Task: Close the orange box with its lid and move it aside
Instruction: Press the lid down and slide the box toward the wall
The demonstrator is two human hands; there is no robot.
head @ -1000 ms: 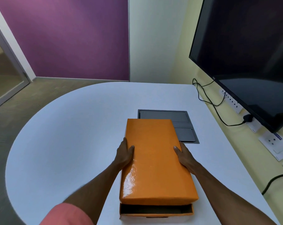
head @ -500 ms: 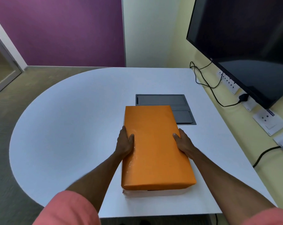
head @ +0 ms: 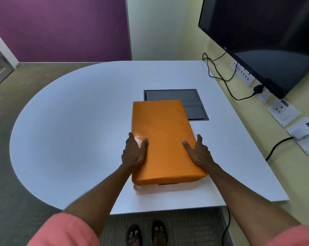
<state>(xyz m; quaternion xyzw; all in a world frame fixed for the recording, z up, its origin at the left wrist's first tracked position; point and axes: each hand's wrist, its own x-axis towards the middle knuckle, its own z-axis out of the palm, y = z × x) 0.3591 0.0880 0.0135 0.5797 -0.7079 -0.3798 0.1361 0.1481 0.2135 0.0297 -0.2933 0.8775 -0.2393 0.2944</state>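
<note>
The orange lid [head: 161,139] sits over the box [head: 165,189] near the near edge of the white table [head: 75,135], its far end overlapping the grey inset panel [head: 194,107] set into the tabletop. Along the near end a pale strip of the box wall shows beneath the lid's rim, with a thin dark gap under that rim, so the lid looks seated but perhaps not pressed fully down there; I judge the closing step as nearly or just finished. The left hand [head: 134,153] lies against the left long side of the lid, thumb resting on top and the fingers wrapped down over the edge, where they are hidden. The right hand [head: 198,151] mirrors it on the right side, thumb on top, the index finger stretched along the edge, the rest tucked below. Both hands clamp the lid between them from opposite sides. What remains, as far as can be judged, is a last press if needed and then sliding or carrying the closed box aside; the table to the left is open.
</note>
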